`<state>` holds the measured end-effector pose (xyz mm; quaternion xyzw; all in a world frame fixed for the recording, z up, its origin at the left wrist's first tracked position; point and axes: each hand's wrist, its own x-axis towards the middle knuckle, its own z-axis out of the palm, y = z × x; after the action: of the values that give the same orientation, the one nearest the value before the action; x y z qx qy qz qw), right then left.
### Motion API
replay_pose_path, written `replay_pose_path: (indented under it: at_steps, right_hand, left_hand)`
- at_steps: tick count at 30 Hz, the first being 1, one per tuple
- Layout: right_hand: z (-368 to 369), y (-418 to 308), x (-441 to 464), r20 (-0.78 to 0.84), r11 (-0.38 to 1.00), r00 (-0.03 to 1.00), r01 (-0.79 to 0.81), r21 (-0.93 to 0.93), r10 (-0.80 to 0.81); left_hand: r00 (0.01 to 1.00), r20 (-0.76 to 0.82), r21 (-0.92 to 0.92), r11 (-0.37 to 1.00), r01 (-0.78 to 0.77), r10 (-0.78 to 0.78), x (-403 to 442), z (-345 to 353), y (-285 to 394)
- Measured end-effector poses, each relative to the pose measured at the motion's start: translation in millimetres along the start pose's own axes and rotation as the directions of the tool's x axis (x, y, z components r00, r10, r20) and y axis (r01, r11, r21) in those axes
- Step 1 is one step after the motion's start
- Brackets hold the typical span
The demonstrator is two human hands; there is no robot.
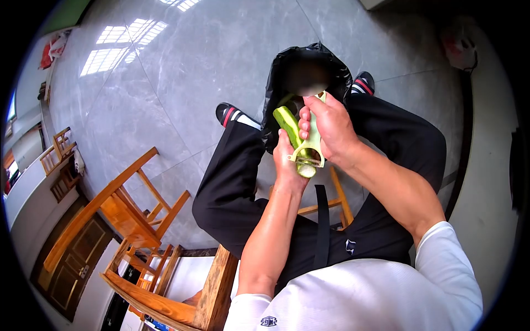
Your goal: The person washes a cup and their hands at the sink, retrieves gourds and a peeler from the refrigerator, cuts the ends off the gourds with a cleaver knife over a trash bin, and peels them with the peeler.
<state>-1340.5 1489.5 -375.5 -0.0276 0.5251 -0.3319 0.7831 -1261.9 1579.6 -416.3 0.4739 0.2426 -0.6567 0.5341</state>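
a partly peeled cucumber [285, 120] was grasped in the fingers of the left hand [288, 170], its far end held near the rim of an open black bag [270, 99]. a pale green peeler [314, 135] was gripped by the right hand's [333, 129] curled fingers, its blade positioned across the cucumber's near end; contact could not be told.

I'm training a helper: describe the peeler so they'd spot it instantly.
Find the black plastic bag on the floor. By its near edge, the right hand grips the pale-green peeler. Unlike the cucumber beneath it, it has a forked head with a metal blade.
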Motion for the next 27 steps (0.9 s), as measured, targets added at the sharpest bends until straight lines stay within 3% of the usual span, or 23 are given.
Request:
replay_pose_path:
  at_steps: [9,14,17,19,20,26,27]
  right_hand:
    - [0,0,3,0.003,1.0,1.0,0.005,0.018,-0.005]
    - [-6,2,9,-0.066,0.992,0.99,-0.119,0.05,0.122]
    - [-9,5,14,-0.049,0.993,0.993,-0.108,0.038,0.11]
    - [-16,5,28,-0.06,0.996,0.995,-0.082,0.043,0.084]
    - [-17,4,32,-0.068,0.997,0.996,-0.055,0.048,0.059]
    - [-22,10,44,-0.022,0.997,0.999,-0.032,0.075,0.034]
    - [-23,10,50,-0.003,0.998,1.0,0.001,0.065,-0.001]
  left_hand:
    - [1.0,0.007,-0.026,1.0,0.007,-0.007,2,1,-1]
    - [0.998,-0.036,-0.004,0.999,0.047,-0.047,1,4,-1]
    - [0.999,-0.035,0.022,0.999,0.031,-0.03,0,1,-1]
    - [0.986,-0.1,0.209,0.966,0.152,-0.134,-6,4,0]
    - [0.979,-0.157,0.176,0.972,0.156,-0.129,-12,18,0]
    - [0.98,-0.115,0.145,0.973,0.179,-0.163,-7,5,5]
    - [0.971,-0.047,0.119,0.964,0.237,-0.233,-5,-3,6]
